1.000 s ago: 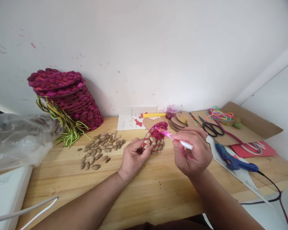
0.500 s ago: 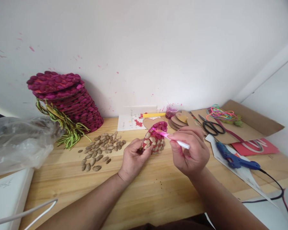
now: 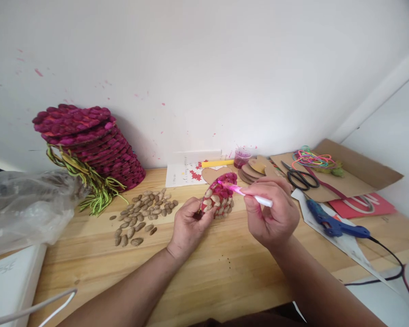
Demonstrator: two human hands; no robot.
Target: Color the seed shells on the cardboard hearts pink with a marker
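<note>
Fingers and thumb of my left hand (image 3: 191, 227) grip the lower left edge of a piece covered in seeds (image 3: 220, 200). Its upper part is deep magenta, while the lower seeds are pale tan and mottled. My right hand (image 3: 274, 211) pinches a white-handled brush (image 3: 248, 193) whose pink tip touches the magenta part. Left of my left hand, several loose mottled seeds (image 3: 139, 215) lie on the wooden table (image 3: 197, 281). A tall stack of magenta seed-covered pieces (image 3: 98, 141) leans at the back left, with green cords hanging down its front.
A plastic bag (image 3: 27, 209) and a white box (image 3: 13, 281) are at the left. Behind my hands stands a cup of magenta liquid (image 3: 241, 158). Black scissors (image 3: 301, 179), a blue glue gun (image 3: 337, 225) with its cord, and cardboard (image 3: 371, 165) occupy the right.
More of the seed-covered piece's upper seeds look magenta. My right hand has shifted slightly right and down with the brush. The background has shifted slightly left in view.
</note>
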